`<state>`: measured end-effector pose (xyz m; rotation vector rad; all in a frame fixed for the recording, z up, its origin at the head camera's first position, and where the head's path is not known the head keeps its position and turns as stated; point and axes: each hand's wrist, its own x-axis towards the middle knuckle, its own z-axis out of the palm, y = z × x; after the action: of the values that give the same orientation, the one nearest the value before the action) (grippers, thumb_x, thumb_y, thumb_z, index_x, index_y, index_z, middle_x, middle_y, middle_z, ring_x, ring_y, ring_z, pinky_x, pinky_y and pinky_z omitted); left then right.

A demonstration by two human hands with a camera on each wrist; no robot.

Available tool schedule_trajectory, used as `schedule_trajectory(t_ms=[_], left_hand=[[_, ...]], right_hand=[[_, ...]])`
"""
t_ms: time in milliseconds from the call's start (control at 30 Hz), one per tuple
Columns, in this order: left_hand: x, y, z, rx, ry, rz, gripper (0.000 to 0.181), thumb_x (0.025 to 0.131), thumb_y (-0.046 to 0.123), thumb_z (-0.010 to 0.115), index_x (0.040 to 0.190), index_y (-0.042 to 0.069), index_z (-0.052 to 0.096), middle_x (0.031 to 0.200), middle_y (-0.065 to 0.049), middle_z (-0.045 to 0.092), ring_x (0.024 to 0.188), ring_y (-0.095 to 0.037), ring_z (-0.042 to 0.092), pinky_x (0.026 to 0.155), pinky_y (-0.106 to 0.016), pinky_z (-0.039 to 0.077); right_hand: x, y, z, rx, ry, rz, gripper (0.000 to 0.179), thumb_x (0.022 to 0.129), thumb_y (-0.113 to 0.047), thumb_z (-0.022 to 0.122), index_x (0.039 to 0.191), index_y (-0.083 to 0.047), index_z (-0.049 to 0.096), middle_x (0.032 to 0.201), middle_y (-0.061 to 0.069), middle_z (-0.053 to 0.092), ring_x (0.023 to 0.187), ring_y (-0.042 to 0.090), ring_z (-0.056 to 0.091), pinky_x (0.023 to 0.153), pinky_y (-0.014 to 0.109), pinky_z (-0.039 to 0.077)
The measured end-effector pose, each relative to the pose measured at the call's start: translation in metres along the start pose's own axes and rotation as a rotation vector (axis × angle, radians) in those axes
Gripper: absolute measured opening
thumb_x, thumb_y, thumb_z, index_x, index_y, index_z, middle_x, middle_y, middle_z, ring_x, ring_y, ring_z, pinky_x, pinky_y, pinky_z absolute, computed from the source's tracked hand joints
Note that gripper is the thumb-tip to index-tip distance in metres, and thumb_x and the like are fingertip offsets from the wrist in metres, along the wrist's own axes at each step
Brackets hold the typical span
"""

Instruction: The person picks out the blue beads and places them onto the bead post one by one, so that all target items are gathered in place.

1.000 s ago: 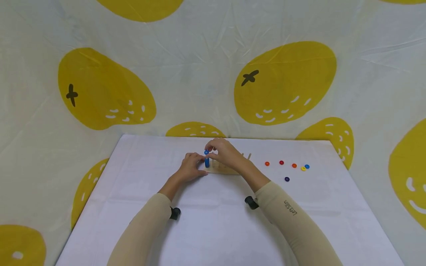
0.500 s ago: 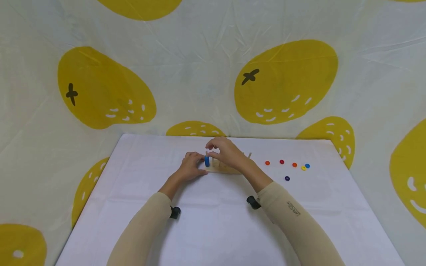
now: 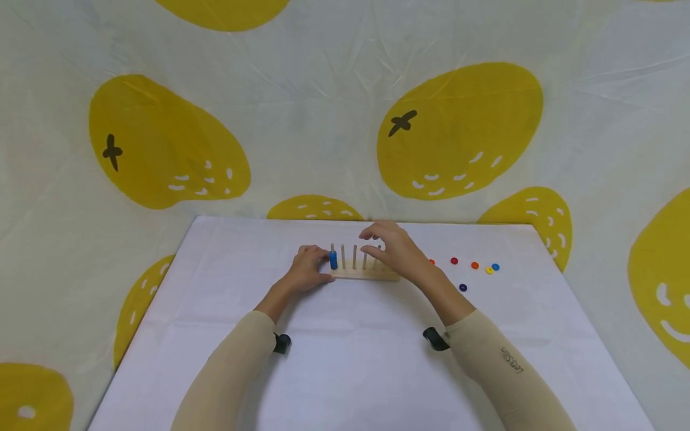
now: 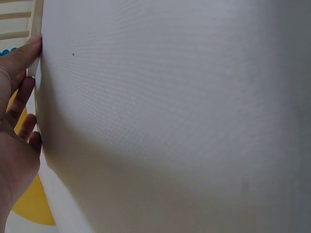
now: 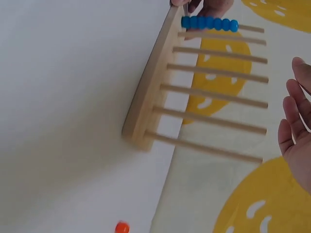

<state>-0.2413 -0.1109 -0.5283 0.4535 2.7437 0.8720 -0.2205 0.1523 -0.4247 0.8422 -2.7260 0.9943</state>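
A wooden peg board with a row of upright pegs stands towards the back of the table. Blue beads are stacked on its leftmost peg, whose bare tip sticks out above them. The other pegs carry no beads in the right wrist view. My left hand grips the board's left end, its thumb on the front edge. Over the right part of the board is my right hand, thumb and fingers apart and gently curved, holding nothing. In the right wrist view its fingers face the peg tips.
Loose beads lie to the right on the white table: a red bead, an orange bead, a yellow bead, a blue bead and a dark purple bead. Another orange bead is partly behind my right wrist.
A blue bead pinched at the top of the left peg has gone down onto the stack. My right hand has let go and moved right, uncovering the pegs. My left hand stays put.
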Motion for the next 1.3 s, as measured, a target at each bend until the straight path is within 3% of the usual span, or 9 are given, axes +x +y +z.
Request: schedule_trajectory(t_ms=[333,500,833,1300], left_hand=[[0.0,-0.005,0.001,-0.008,0.014,0.009,0.06,0.081,0.028,0.089,0.134,0.009,0.067,0.13,-0.006,0.064,0.141,-0.032,0.04,0.122,-0.051,0.03],[-0.001,-0.008,0.002,-0.009,0.016,0.004,0.06,0.08,0.028,0.09,0.132,0.008,0.067,0.128,-0.007,0.065,0.14,-0.033,0.04,0.122,-0.051,0.03],[-0.001,-0.006,0.002,-0.012,0.019,0.013,0.06,0.081,0.028,0.09,0.132,0.007,0.067,0.13,-0.007,0.064,0.14,-0.033,0.04,0.122,-0.051,0.03],[0.002,-0.004,0.001,-0.016,0.013,0.006,0.06,0.081,0.029,0.089,0.133,0.009,0.067,0.131,-0.007,0.064,0.14,-0.032,0.04,0.122,-0.05,0.031]], right_hand=[[-0.046,0.034,-0.026,-0.034,0.14,-0.008,0.026,0.086,-0.008,0.084,0.11,-0.007,0.074,0.108,0.005,0.073,0.099,0.025,0.065,0.083,0.044,0.056],[-0.073,0.059,-0.036,-0.055,0.172,0.065,0.033,0.084,-0.006,0.084,0.114,-0.005,0.072,0.108,0.006,0.072,0.097,0.023,0.066,0.08,0.04,0.056],[-0.118,0.104,-0.06,-0.06,0.156,0.307,0.046,0.09,-0.011,0.08,0.132,-0.005,0.062,0.126,0.018,0.067,0.115,0.04,0.065,0.096,0.059,0.053],[-0.159,0.158,-0.093,-0.103,0.043,0.52,0.056,0.093,-0.016,0.076,0.144,-0.005,0.054,0.151,0.028,0.047,0.135,0.053,0.042,0.107,0.073,0.036]])
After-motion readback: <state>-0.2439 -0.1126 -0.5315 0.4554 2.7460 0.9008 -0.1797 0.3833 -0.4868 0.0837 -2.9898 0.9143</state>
